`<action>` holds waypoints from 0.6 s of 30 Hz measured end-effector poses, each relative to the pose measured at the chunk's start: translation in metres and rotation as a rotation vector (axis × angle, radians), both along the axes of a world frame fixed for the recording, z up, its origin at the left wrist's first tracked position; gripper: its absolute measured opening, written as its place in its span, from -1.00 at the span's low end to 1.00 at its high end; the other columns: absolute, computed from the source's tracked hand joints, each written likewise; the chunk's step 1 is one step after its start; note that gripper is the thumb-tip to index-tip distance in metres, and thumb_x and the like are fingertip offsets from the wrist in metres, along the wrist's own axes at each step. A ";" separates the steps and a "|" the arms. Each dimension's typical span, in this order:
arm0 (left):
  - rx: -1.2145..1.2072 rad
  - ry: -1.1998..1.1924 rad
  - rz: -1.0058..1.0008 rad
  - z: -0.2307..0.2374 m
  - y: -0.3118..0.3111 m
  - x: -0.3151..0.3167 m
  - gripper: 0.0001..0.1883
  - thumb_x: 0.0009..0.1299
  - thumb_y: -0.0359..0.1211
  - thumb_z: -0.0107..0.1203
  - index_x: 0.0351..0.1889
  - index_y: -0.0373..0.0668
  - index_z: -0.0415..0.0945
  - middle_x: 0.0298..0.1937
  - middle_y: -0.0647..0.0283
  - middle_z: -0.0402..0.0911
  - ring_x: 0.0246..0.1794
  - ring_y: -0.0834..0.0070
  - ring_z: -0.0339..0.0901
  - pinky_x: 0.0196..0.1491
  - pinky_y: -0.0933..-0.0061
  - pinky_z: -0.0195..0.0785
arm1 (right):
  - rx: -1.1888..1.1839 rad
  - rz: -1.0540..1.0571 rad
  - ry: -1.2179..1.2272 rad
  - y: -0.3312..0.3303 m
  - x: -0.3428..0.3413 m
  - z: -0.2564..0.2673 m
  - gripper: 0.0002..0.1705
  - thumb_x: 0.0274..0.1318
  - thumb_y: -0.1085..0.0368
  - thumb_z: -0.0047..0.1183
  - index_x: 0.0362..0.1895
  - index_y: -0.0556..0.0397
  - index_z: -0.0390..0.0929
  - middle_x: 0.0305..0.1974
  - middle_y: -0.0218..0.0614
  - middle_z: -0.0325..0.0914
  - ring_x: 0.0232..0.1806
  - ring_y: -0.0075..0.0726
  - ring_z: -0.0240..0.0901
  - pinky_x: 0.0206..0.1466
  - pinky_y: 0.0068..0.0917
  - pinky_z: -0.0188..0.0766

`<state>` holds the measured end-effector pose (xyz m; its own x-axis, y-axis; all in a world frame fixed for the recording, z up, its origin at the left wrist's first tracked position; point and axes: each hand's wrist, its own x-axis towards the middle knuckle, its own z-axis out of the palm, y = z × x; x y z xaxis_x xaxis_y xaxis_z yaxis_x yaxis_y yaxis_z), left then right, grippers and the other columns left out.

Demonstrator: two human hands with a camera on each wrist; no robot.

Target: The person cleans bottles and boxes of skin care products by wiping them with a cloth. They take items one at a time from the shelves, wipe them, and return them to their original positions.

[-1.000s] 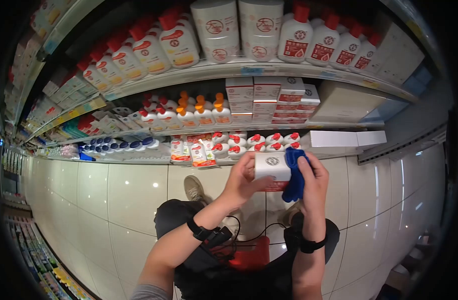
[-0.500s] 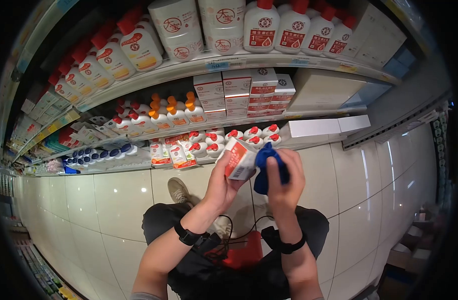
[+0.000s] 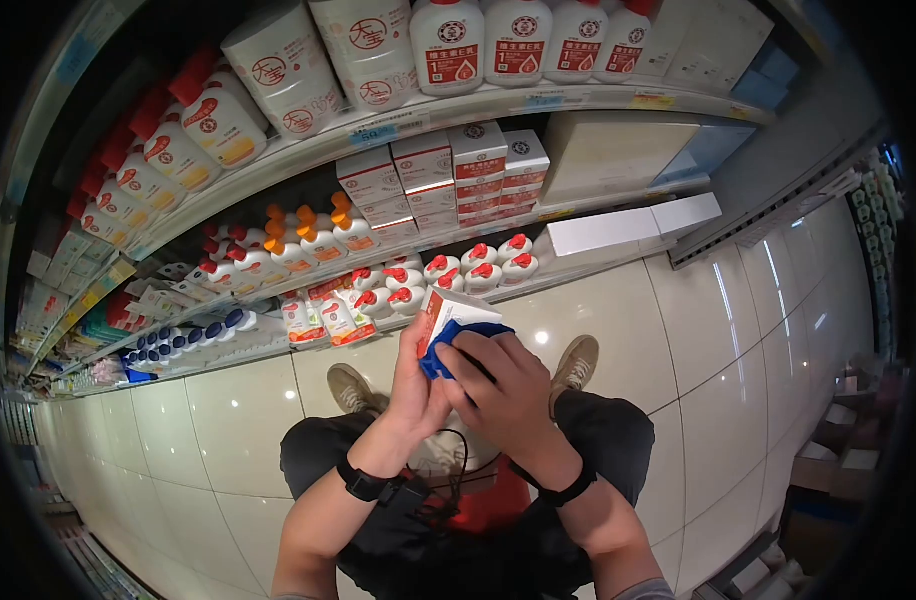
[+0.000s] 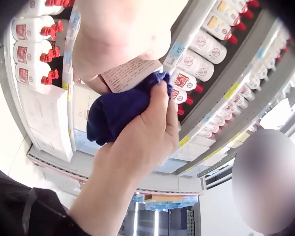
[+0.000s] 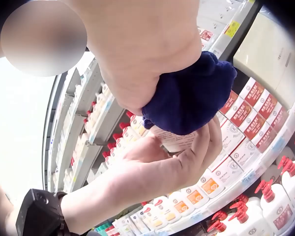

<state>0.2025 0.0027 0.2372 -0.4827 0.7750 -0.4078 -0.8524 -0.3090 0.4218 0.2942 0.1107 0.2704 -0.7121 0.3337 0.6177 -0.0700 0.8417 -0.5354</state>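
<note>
In the head view my left hand (image 3: 412,388) grips a small red and white carton (image 3: 462,306), tilted in front of the lower shelf. A dark blue cloth (image 3: 434,358) is bunched in my right hand (image 3: 506,388), which presses it against the carton's near side. Seen from the left wrist, the cloth (image 4: 119,115) covers part of a printed face of the carton (image 4: 130,74). The right wrist view has the left fingers curled around the carton (image 5: 174,141), with the cloth (image 5: 191,98) draped over its top.
Shelves hold white lotion bottles (image 3: 444,48), stacked boxes (image 3: 480,165) and red-pump bottles (image 3: 519,268). A long white box (image 3: 600,232) lies at the lower shelf's right end. Below the hands are tiled floor (image 3: 228,425), two shoes (image 3: 575,363), a red seat (image 3: 493,505) and black cables (image 3: 456,470).
The carton has been turned in the left hand, from its white face to another side. My right hand has moved left with the cloth, onto the carton. The head view has shifted right.
</note>
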 end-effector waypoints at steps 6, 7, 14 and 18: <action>-0.001 -0.047 0.012 -0.010 0.005 0.004 -0.41 0.65 0.16 -0.15 0.32 -0.09 0.45 0.15 0.23 0.66 0.15 0.42 0.65 0.24 0.29 0.55 | -0.017 -0.134 0.040 0.011 -0.006 -0.002 -0.63 -0.03 0.33 0.34 -0.05 -0.01 0.73 -0.11 -0.38 0.61 -0.24 -0.10 0.53 -0.23 -0.26 0.53; 0.001 -0.036 0.013 -0.010 0.003 0.001 -0.41 0.65 0.16 -0.15 0.32 -0.09 0.45 0.15 0.23 0.66 0.15 0.42 0.65 0.24 0.29 0.55 | -0.016 -0.133 0.051 0.005 -0.005 0.002 -0.63 -0.03 0.33 0.34 -0.05 -0.01 0.73 -0.11 -0.38 0.61 -0.24 -0.10 0.53 -0.23 -0.26 0.53; 0.061 0.008 0.100 -0.002 0.003 -0.008 -0.37 0.66 0.17 -0.18 0.38 -0.12 0.43 0.22 0.15 0.65 0.19 0.37 0.63 0.29 0.30 0.51 | -0.065 -0.091 0.004 0.000 -0.003 0.002 -0.63 -0.06 0.44 0.35 -0.06 0.04 0.72 -0.12 -0.34 0.61 -0.20 -0.14 0.58 -0.18 -0.25 0.57; 0.096 0.016 0.112 -0.010 0.002 -0.010 -0.35 0.67 0.18 -0.19 0.41 -0.14 0.39 0.28 0.11 0.62 0.23 0.33 0.62 0.31 0.26 0.51 | -0.106 -0.061 0.038 0.001 0.000 0.000 -0.64 -0.06 0.46 0.38 -0.08 0.07 0.72 -0.09 -0.33 0.63 -0.23 -0.17 0.57 -0.25 -0.30 0.57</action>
